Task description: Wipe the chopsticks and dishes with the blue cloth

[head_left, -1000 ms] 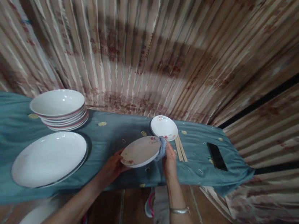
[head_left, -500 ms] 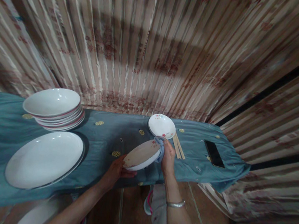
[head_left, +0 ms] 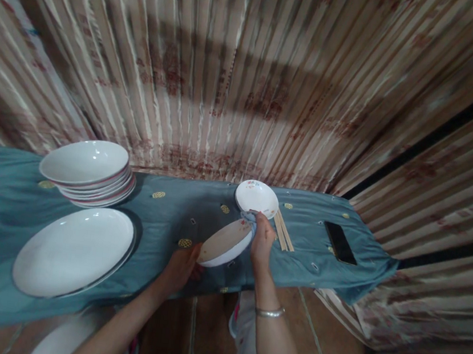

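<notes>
Over the front part of the desk (head_left: 162, 222), covered in teal patterned cloth, a white ceramic bowl with a floral rim (head_left: 227, 249) is gripped at its near-left edge by the left hand (head_left: 181, 265), while the right hand (head_left: 262, 240) pinches a crumpled light-blue cloth (head_left: 249, 216) against the opposite rim. Compared with one second ago, the bowl tilts more steeply, baring more of its outside. Behind, a round white floral dish (head_left: 257, 194) is partly hidden by cloth and fingers; pale wooden chopsticks (head_left: 284, 232) and a black phone (head_left: 340, 243) lie rightward. Leftward sit a stack of red-rimmed white bowls (head_left: 85, 163) and large white oval plates (head_left: 76, 252). Small characters on the beige pleated curtain (head_left: 193, 34) are illegible.
</notes>
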Tool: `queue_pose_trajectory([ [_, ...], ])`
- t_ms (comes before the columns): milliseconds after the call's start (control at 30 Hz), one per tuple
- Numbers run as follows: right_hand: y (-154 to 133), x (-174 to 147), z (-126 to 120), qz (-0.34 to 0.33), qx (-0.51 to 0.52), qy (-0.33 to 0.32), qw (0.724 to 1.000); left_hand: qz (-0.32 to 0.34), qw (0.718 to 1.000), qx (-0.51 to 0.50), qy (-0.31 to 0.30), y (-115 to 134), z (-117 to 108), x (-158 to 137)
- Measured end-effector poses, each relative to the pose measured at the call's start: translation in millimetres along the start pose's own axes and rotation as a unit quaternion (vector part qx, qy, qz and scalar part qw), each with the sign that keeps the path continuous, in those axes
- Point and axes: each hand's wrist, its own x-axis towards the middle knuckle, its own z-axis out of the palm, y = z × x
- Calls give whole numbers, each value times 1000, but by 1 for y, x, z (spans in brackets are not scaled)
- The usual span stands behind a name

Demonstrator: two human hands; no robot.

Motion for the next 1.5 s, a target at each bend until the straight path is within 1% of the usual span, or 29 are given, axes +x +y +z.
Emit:
queue_pose_trajectory([
  [33, -2, 0, 1, -1, -12, 2, 1000, 32, 999, 38, 4, 5, -4, 0],
  [100, -6, 1, 4, -3, -34, 0, 999, 111, 989, 89, 40, 16, -11, 0],
  [167, -9, 2, 6, -8, -49, -5, 999, 165, 981, 78, 62, 27, -16, -1],
  [233, -12, 2, 9, -9, -63, -8, 998, 184, 980, 42, 64, 36, -17, -5],
  [300, -14, 3, 12, -6, -78, -7, 997, 182, 982, 9, 48, 44, -14, -11],
  [400, -17, 4, 18, -7, -94, -8, 996, 170, 985, -10, 20, 51, -6, -21],
  [467, -17, 4, 22, -22, -94, -14, 995, 148, 987, -45, 34, 53, -1, -27],
  [567, -16, 4, 30, -63, -93, -19, 993, 114, 990, -65, 60, 53, 4, -30],
  [667, -15, -1, 41, -116, -112, -5, 987, 112, 990, -59, 68, 53, 4, -29],
  [733, -16, -8, 48, -160, -135, -11, 978, 113, 988, -70, 78, 52, 2, -26],
  [833, -22, -23, 58, -228, -188, -52, 954, 100, 983, -116, 99, 52, -3, -22],
  [933, -30, -45, 65, -280, -232, -110, 925, 85, 972, -181, 121, 49, -10, -15],
  [1000, -34, -60, 68, -328, -252, -159, 896, 82, 963, -224, 125, 45, -15, -11],
  [1067, -36, -71, 69, -377, -285, -188, 861, 87, 958, -244, 121, 40, -20, -7],
  [1133, -37, -78, 70, -402, -322, -208, 831, 96, 956, -250, 117, 37, -24, -4],
  [1200, -37, -79, 70, -409, -351, -213, 815, 100, 955, -254, 111, 36, -24, -3],
  [1267, -37, -77, 71, -410, -365, -198, 812, 101, 951, -271, 112, 37, -22, -2],
  [1333, -36, -73, 72, -412, -368, -174, 815, 102, 942, -297, 116, 41, -19, 0],
  [1400, -36, -70, 73, -410, -370, -152, 820, 105, 936, -316, 115, 44, -16, 1],
  [1500, -37, -64, 73, -401, -364, -125, 831, 101, 936, -318, 110, 49, -15, 2],
])
